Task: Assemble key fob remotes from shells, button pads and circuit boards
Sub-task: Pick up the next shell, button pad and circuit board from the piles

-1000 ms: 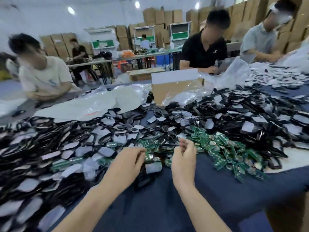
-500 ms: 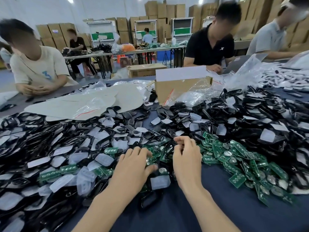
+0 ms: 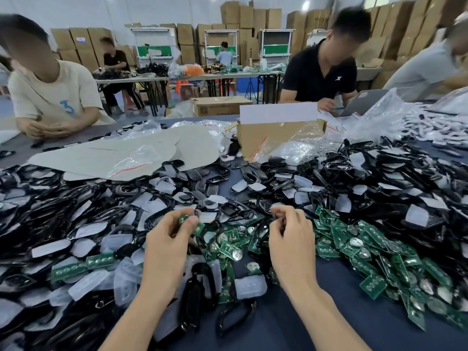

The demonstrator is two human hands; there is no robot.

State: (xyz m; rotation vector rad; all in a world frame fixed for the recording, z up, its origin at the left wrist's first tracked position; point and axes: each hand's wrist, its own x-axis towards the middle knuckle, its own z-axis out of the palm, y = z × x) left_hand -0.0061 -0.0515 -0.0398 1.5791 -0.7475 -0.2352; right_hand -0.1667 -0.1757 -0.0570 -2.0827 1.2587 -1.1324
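Two hands are working above the near edge of the bench (image 3: 291, 330).

1. The left hand (image 3: 167, 244) is pinching one circuit board (image 3: 182, 219). The thumb is pressing on the green face and the curled fingers (image 3: 172, 216) are backing it from behind. The board is sitting at the fingertips, just above the loose parts.
2. The right hand (image 3: 291, 236) is hovering beside the left, apart from it. Its fingers (image 3: 281, 214) are curling inward with the tips drawn toward the thumb. Whether they are pinching anything cannot be told.

Loose parts are lying in heaps too large to count:
- Glossy black plastic shells (image 3: 392, 173), oval and hollow, are covering the left and right stretches of the bench.
- Frosted, rounded button pads (image 3: 250, 287) are lying scattered among them.
- Flat green boards (image 3: 374, 252), many bearing round silver discs, are spreading toward the near right edge.

One open cardboard box (image 3: 278, 138) is standing toward the far edge, with crinkled clear plastic bags (image 3: 367, 122) just beside it.
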